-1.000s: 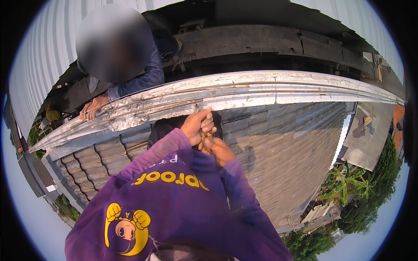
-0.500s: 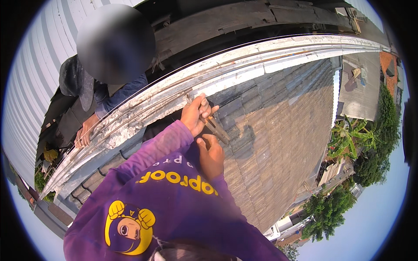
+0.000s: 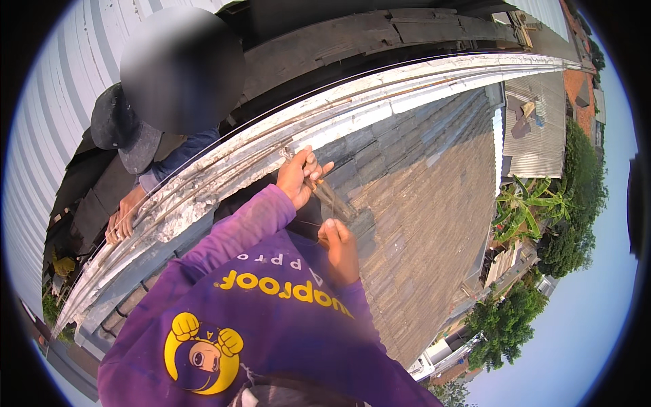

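The left hand (image 3: 296, 178) is closed around a long-handled tool (image 3: 334, 201), with one finger standing out to the right. The right hand (image 3: 340, 249) is nearer and a little to the right, well apart from the left one, its thumb and forefinger pinched together on a thin strand (image 3: 310, 223) that runs out to the left; what kind of strand it is cannot be told. The tool lies aslant, its handles pointing to the right and toward the near side, over the tiled roof (image 3: 427, 217); its working end is hidden by the left hand. Just beyond the left hand, thin metal rods (image 3: 268, 150) run along a rough white wall (image 3: 180, 218), which crosses the scene from near left to far right. The person wears a long-sleeved purple shirt (image 3: 230, 227) with yellow lettering and a yellow cartoon figure.

On the far side of the wall, at left, a co-worker leans over, with a hand (image 3: 124, 214) resting on the wall's edge, a blue sleeve (image 3: 190, 148) behind it and a dark grey cap (image 3: 122, 132) beside it. Pale corrugated sheeting (image 3: 61, 102) fills the far left, and dark boards (image 3: 325, 53) stretch along the far side. At right are a corrugated roof (image 3: 546, 129), a broad-leaved plant (image 3: 536, 203) and, nearer, a leafy tree (image 3: 508, 322)
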`<state>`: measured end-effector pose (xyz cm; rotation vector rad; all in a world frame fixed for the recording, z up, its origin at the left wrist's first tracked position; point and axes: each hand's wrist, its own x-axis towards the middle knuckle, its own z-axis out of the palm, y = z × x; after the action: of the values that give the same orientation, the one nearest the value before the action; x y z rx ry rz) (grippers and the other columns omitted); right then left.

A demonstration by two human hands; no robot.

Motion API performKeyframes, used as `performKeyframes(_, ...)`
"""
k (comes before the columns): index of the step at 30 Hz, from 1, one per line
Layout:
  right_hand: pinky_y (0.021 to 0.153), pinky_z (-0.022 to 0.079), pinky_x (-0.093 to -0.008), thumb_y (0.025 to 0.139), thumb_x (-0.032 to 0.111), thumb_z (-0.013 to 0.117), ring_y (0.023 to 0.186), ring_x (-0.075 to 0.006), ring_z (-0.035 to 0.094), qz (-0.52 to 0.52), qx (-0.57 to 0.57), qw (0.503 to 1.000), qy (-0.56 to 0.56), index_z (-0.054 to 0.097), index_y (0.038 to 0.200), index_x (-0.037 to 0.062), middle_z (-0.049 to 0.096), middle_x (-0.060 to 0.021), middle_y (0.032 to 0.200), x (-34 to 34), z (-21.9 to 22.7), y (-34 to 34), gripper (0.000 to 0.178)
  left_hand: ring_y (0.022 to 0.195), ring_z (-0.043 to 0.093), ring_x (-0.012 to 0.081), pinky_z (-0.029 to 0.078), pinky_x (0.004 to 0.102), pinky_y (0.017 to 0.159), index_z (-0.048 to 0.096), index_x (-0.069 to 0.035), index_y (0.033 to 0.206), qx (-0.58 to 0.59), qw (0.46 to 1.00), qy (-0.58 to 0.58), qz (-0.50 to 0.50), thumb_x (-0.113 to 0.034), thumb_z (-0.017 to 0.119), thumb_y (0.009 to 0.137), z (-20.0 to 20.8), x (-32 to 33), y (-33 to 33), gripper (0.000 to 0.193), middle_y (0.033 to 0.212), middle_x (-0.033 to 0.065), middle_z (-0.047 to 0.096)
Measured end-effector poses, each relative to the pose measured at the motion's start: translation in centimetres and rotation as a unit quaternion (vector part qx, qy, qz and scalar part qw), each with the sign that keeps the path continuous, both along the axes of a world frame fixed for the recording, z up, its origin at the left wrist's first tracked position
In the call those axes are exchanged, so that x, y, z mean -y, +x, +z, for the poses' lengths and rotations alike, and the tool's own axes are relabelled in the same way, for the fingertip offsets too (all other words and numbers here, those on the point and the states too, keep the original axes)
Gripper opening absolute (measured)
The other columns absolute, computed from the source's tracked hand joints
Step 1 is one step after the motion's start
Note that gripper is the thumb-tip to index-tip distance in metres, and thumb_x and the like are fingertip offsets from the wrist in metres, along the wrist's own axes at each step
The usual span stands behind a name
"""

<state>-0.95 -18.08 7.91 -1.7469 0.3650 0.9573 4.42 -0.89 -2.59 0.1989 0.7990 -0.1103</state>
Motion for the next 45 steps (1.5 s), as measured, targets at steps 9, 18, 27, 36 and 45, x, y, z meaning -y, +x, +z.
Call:
performKeyframes(9,0.065,0.044,-0.0256,0.107,0.022,0.060,0.077,-0.0078,0.055,0.050,-0.014,0.998,-0.041,0.068,0.092,0.0031,0.061,0.0020,0.083,8.7,-4.6,11.6,0.025,0.054,0.038,0.0141,0.052,0.0457,0.113,0.041,-0.015,0.075,-0.003,1.000,-0.012,0.021,-0.025,0.044,0.113,1.4,0.0,0.2,0.039,0.054,-0.0025,0.030)
performKeyframes(18,0.094,0.052,-0.0516,0.090,0.017,0.074,0.110,-0.0408,0.067,0.469,0.474,0.720,-0.192,0.059,0.137,-0.0021,0.065,-0.0241,0.130,4.6,-1.4,10.9,0.052,0.052,0.033,0.0121,0.048,0.0356,0.069,0.047,-0.014,0.080,-0.071,0.995,0.042,0.057,-0.028,0.053,0.110,0.5,1.0,0.1,0.033,0.058,-0.0044,0.029)
performKeyframes(27,0.066,0.053,-0.0495,0.096,0.015,0.069,0.068,-0.0399,0.066,0.345,0.140,0.921,-0.112,0.061,0.104,0.0030,0.066,-0.0147,0.075,-1.1,-7.0,4.8,0.017,0.053,0.043,0.0118,0.044,0.0326,0.058,0.058,-0.009,0.084,-0.269,0.935,0.227,-0.042,-0.040,0.067,0.102,1.3,1.8,0.5,0.037,0.064,-0.0012,0.049)
performKeyframes(36,0.072,0.053,-0.0470,0.103,0.033,0.064,0.078,-0.0364,0.072,0.336,0.128,0.932,-0.041,0.067,0.109,-0.0004,0.073,-0.0192,0.084,-1.4,-5.7,6.3,0.034,0.086,0.067,0.0166,0.055,0.0317,0.074,0.064,-0.003,0.113,-0.093,0.942,0.264,-0.187,-0.035,0.073,0.099,2.5,-0.4,-2.6,0.036,0.097,0.0088,0.069)
performKeyframes(45,0.078,0.051,-0.0559,0.104,0.031,0.062,0.093,-0.0499,0.068,0.363,0.184,0.902,-0.142,0.065,0.111,-0.0007,0.071,-0.0287,0.094,-3.1,-3.8,5.3,0.033,0.097,0.073,0.0219,0.059,0.0345,0.084,0.062,-0.001,0.119,-0.057,0.961,0.189,-0.194,-0.034,0.068,0.104,2.5,-1.4,-2.8,0.037,0.102,0.0122,0.071)
